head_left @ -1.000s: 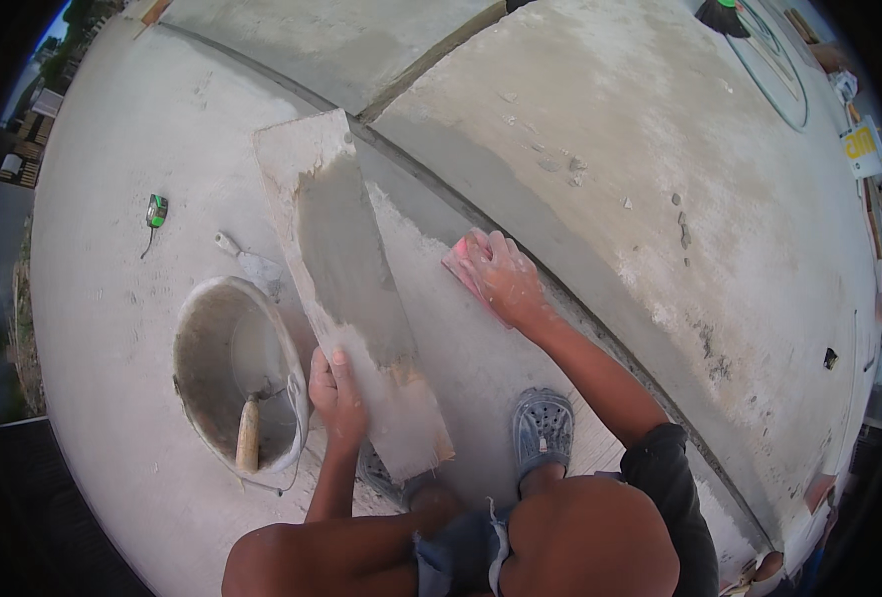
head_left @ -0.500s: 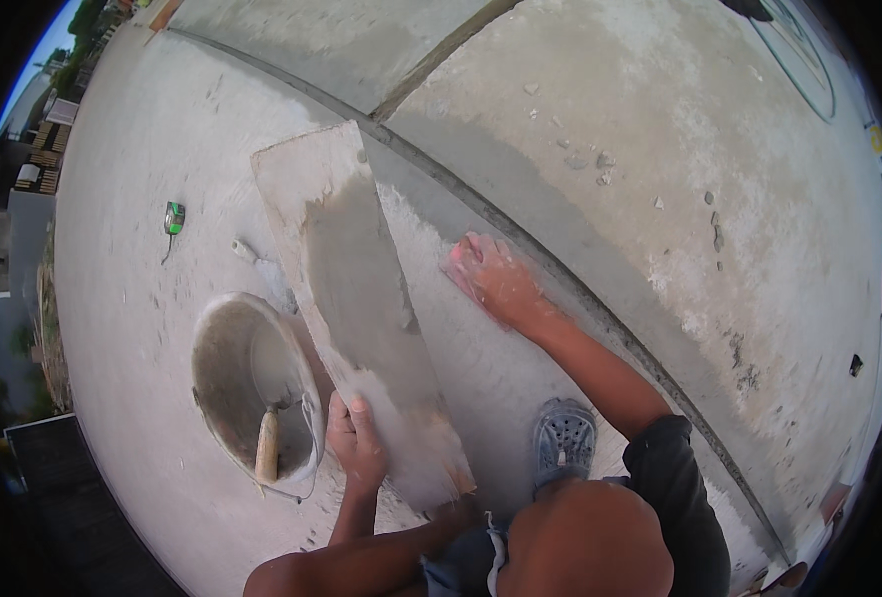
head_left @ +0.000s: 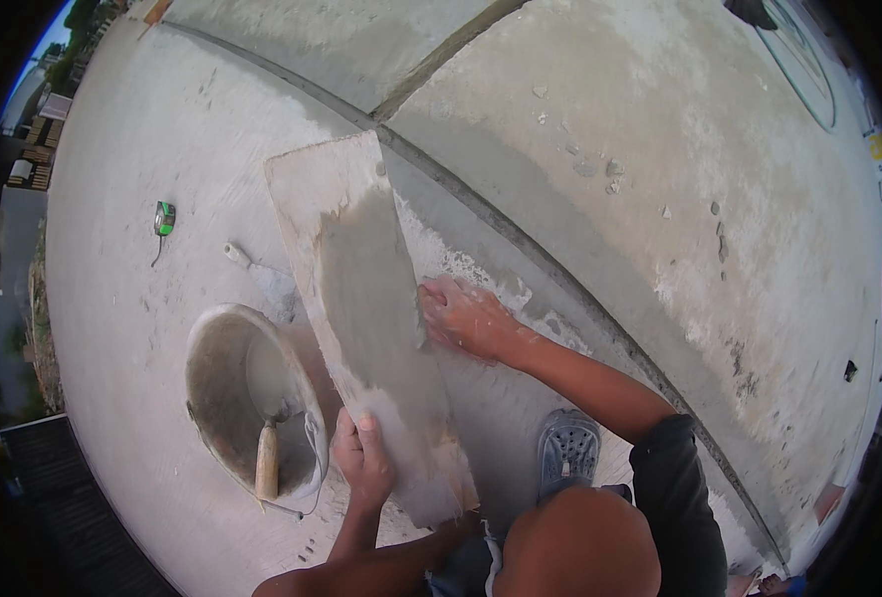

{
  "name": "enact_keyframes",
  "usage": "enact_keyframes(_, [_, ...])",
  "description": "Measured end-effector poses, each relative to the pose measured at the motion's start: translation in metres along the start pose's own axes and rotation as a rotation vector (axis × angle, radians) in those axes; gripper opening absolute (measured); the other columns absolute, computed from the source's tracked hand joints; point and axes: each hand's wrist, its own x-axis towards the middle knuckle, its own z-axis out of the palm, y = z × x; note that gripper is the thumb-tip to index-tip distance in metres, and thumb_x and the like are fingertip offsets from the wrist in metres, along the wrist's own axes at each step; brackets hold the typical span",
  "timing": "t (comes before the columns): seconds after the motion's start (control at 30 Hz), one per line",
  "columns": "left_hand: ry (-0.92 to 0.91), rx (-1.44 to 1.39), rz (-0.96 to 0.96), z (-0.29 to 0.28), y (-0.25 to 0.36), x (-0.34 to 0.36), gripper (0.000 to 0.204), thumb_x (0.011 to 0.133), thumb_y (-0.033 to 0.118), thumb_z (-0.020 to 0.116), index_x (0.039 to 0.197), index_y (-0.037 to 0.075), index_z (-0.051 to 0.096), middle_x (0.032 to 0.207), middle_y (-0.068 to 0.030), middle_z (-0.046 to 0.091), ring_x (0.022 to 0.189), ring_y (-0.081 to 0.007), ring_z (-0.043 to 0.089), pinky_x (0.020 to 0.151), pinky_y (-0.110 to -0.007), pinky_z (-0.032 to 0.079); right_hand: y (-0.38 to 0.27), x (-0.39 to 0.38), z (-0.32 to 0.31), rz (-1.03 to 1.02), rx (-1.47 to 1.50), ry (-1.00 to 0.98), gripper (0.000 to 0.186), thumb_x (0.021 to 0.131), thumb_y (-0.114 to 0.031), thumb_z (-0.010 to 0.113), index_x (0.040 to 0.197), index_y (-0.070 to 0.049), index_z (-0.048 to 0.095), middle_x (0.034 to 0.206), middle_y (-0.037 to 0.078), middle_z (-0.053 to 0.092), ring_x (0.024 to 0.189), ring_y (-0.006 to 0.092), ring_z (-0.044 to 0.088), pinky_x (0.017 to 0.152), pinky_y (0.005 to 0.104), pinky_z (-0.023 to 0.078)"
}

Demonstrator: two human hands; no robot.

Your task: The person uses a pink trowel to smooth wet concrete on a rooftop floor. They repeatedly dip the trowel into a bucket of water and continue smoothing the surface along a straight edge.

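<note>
My left hand is closed on the near left edge of a long flat board, its thumb lying on top. Grey wet cement is smeared along the middle of the board, which is tilted up off the floor. My right hand, dusted with pale cement, is curled at the board's right edge. Its fingertips are partly hidden, and I cannot make out what they hold. Left of the board stands a bucket with grey mix inside and a wooden-handled trowel resting in it.
A scraper with a pale handle lies beyond the bucket. Farther left is a green and black tape measure. A dark groove crosses the concrete floor diagonally, with crumbs of rubble past it. My clog-shod foot is near my right arm.
My right hand has moved left and slightly nearer, from the floor beside the groove to the board's edge. Pale crumbly residue now shows on the floor there. My left hand keeps its grip.
</note>
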Motion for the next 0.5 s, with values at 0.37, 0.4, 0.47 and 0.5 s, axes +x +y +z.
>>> enact_keyframes(0.37, [0.020, 0.010, 0.029, 0.003, 0.007, 0.006, 0.038, 0.112, 0.027, 0.046, 0.130, -0.005, 0.058, 0.116, -0.0067, 0.065, 0.104, -0.0109, 0.057, 0.095, -0.027, 0.044, -0.002, 0.037, -0.001, 0.114, 0.151, 0.019, 0.034, 0.094, -0.011, 0.059, 0.126, 0.000, 0.060, 0.125, 0.020, 0.059, 0.109, 0.0376, 0.064, 0.084, 0.0457, 0.058])
enact_keyframes(0.4, [0.020, 0.005, 0.024, 0.003, 0.005, 0.006, 0.038, 0.112, 0.026, 0.045, 0.129, -0.005, 0.058, 0.115, -0.0062, 0.065, 0.103, -0.0105, 0.057, 0.094, -0.027, 0.044, 0.010, 0.048, -0.012, 0.162, 0.062, 0.061, 0.033, 0.094, -0.011, 0.059, 0.125, 0.000, 0.060, 0.125, 0.020, 0.059, 0.110, 0.0380, 0.063, 0.086, 0.0462, 0.058])
enact_keyframes(0.47, [0.011, 0.018, 0.013, 0.003, 0.006, 0.004, 0.037, 0.112, 0.026, 0.045, 0.128, -0.005, 0.058, 0.113, -0.0056, 0.065, 0.102, -0.0097, 0.057, 0.092, -0.026, 0.044, 0.052, 0.075, -0.037, 0.275, -0.119, 0.147, 0.030, 0.094, -0.011, 0.059, 0.122, 0.000, 0.060, 0.125, 0.020, 0.059, 0.113, 0.0388, 0.063, 0.088, 0.0473, 0.057])
enact_keyframes(0.5, [0.013, 0.032, 0.014, 0.004, 0.007, 0.004, 0.037, 0.112, 0.026, 0.045, 0.128, -0.004, 0.058, 0.113, -0.0054, 0.065, 0.101, -0.0095, 0.057, 0.092, -0.026, 0.045, 0.056, 0.072, -0.029, 0.273, -0.121, 0.153, 0.029, 0.094, -0.011, 0.060, 0.121, 0.001, 0.060, 0.125, 0.019, 0.059, 0.114, 0.0391, 0.063, 0.089, 0.0475, 0.057])
